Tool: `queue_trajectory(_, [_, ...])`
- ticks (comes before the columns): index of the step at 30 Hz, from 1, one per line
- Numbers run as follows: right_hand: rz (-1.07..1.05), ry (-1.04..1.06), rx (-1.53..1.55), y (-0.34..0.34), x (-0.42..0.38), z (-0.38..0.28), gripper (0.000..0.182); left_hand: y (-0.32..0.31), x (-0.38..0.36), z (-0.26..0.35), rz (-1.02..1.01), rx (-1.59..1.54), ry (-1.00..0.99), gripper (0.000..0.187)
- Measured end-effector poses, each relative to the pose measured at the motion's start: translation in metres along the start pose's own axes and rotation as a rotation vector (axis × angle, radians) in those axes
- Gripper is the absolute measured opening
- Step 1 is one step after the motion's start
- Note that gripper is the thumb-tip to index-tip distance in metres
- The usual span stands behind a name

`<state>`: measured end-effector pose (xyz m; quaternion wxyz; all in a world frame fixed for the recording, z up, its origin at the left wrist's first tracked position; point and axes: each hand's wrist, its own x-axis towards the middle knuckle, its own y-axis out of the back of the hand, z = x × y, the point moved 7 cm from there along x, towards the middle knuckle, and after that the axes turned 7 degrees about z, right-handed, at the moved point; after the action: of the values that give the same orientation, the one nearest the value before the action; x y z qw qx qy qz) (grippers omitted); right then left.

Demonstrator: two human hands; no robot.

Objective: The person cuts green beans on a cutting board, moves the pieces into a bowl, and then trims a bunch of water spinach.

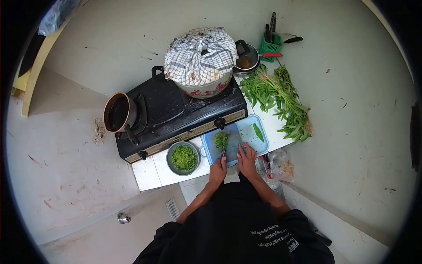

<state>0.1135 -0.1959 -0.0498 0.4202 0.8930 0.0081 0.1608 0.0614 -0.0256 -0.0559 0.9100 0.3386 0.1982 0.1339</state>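
Observation:
My left hand [217, 172] is closed at the near edge of a blue cutting board [212, 155]. A knife [226, 145] points away from its fingers, beside a small heap of chopped greens [220, 140]. Over the middle of the board, my right hand [247, 159] has its fingers bent together around a thin greyish strip, too blurred to name. One long green leaf [258, 132] lies at the board's right side, among small scraps. Left of the board stands a grey bowl [169, 166] of finely chopped greens [183, 158].
Behind the board is a black gas stove [165, 103] with a brown saucepan [129, 115] and a large cloth-covered pot [206, 91]. Bunched leafy greens [281, 97] lie right, near a lidded pan [247, 61] and green utensil basket [269, 45]. Plastic bags [281, 163] hang below the counter.

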Motion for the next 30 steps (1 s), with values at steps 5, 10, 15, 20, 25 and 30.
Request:
queue_trajectory(5, [0.236,-0.134,0.081,0.026,0.055,0.040,0.033,0.009,-0.001,0.008,-0.020,-0.005,-0.019,0.045])
queue_trajectory(10, [0.113,-0.171,-0.132,0.025,0.105,0.069,0.031,0.002,-0.017,0.006,-0.056,0.028,-0.107,0.046])
queue_trajectory(15, [0.006,-0.172,-0.253,0.016,0.119,0.075,0.030,0.014,-0.017,-0.006,-0.064,0.094,-0.027,0.046])
queue_trajectory(20, [-0.025,-0.177,-0.312,0.012,0.124,0.074,0.026,0.032,-0.004,-0.015,0.017,0.065,-0.021,0.047])
queue_trajectory(25, [0.037,-0.251,-0.171,0.014,0.125,0.079,0.023,0.033,-0.004,-0.013,-0.010,0.016,-0.043,0.046])
queue_trajectory(30, [0.137,-0.307,0.080,0.017,0.126,0.097,0.022,0.022,-0.010,-0.005,-0.098,-0.016,-0.056,0.046])
